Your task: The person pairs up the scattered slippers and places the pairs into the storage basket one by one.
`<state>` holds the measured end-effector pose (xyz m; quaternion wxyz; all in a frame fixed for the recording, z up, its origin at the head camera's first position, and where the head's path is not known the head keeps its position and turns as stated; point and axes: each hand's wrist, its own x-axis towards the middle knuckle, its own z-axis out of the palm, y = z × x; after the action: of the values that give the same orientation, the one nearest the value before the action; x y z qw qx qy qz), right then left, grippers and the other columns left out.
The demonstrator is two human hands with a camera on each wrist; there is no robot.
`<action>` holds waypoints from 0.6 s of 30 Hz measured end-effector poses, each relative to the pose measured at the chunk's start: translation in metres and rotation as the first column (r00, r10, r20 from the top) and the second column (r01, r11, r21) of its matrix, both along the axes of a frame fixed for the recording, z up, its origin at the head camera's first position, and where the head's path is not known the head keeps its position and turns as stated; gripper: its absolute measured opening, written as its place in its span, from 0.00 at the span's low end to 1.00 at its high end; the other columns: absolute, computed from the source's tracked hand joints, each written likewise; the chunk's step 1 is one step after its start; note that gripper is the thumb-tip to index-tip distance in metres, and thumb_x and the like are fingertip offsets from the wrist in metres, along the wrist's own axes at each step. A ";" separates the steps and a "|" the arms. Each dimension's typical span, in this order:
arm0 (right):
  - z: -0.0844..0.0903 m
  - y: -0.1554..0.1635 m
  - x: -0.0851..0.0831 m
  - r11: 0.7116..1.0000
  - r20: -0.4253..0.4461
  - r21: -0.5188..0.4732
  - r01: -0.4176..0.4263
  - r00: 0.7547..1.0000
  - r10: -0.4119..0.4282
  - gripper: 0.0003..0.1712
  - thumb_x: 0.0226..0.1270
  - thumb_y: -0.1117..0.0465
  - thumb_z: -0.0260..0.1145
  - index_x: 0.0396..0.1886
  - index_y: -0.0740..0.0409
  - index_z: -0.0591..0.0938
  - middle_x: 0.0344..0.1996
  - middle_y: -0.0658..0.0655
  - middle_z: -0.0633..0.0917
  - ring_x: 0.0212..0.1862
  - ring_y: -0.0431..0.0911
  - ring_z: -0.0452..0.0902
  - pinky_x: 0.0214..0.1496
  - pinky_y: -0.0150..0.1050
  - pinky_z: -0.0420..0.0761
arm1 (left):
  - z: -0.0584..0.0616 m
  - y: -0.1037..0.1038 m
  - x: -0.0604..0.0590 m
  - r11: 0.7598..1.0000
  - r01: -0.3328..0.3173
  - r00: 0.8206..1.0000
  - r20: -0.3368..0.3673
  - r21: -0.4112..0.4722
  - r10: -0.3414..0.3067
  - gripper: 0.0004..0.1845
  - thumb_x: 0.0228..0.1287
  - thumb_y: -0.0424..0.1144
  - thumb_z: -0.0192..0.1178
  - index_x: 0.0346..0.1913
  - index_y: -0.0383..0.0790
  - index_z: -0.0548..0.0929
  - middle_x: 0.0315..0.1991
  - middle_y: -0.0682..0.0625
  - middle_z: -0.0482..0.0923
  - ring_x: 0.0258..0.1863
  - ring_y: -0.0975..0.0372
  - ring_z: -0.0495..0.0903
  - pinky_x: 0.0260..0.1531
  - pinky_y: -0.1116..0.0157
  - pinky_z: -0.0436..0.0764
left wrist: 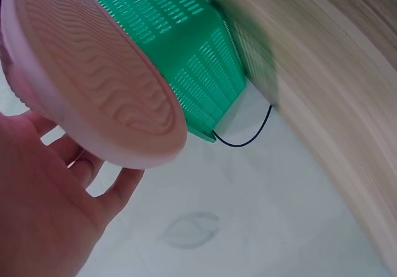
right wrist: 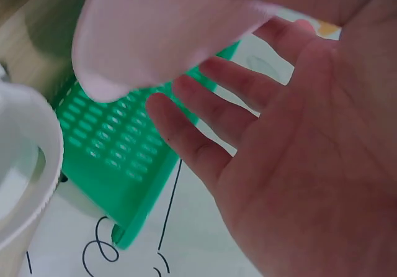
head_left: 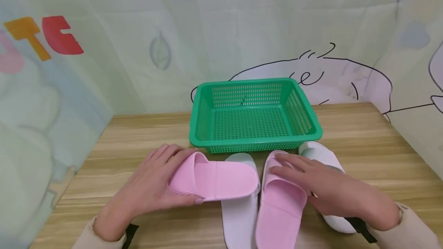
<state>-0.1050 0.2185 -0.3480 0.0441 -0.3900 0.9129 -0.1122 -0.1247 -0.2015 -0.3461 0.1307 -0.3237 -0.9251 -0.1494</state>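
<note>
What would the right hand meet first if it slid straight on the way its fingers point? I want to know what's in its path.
Probably the green basket: the right hand lies on a pink slipper, fingers pointing up-left toward the basket's near wall. Depth is unclear.

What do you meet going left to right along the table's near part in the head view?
left hand → pink slipper it grips → second pink slipper → right hand resting on it
</note>
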 end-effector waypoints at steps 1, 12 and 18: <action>0.001 0.002 0.000 1.000 -0.005 -0.012 -0.009 1.000 0.009 0.60 0.50 0.77 0.80 0.81 0.38 0.67 0.81 0.56 0.65 0.76 0.61 0.68 0.61 0.62 0.83 | 0.000 0.000 0.000 1.000 -0.004 1.000 -0.005 0.002 0.004 0.51 0.44 0.81 0.71 0.70 0.58 0.78 0.58 0.60 0.77 0.60 0.63 0.73 0.59 0.52 0.74; 0.011 0.020 0.006 0.994 -0.110 -0.102 -0.044 0.993 0.033 0.62 0.49 0.49 0.89 0.82 0.37 0.65 0.82 0.52 0.64 0.73 0.56 0.72 0.59 0.54 0.87 | 0.000 -0.001 -0.001 1.000 -0.018 1.000 -0.016 -0.004 0.018 0.51 0.45 0.81 0.71 0.70 0.57 0.78 0.58 0.59 0.77 0.59 0.62 0.73 0.57 0.52 0.75; 0.020 0.022 0.006 0.989 -0.087 -0.149 0.009 0.996 -0.023 0.60 0.46 0.43 0.89 0.79 0.33 0.68 0.82 0.50 0.62 0.72 0.55 0.74 0.56 0.49 0.88 | 0.000 -0.001 -0.001 1.000 -0.003 0.999 -0.032 0.008 0.003 0.51 0.45 0.80 0.72 0.70 0.57 0.78 0.58 0.59 0.78 0.58 0.62 0.74 0.55 0.53 0.75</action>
<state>-0.0992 0.2409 -0.3281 -0.0262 -0.3895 0.9062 -0.1627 -0.1261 -0.2025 -0.3462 0.1471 -0.3241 -0.9228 -0.1474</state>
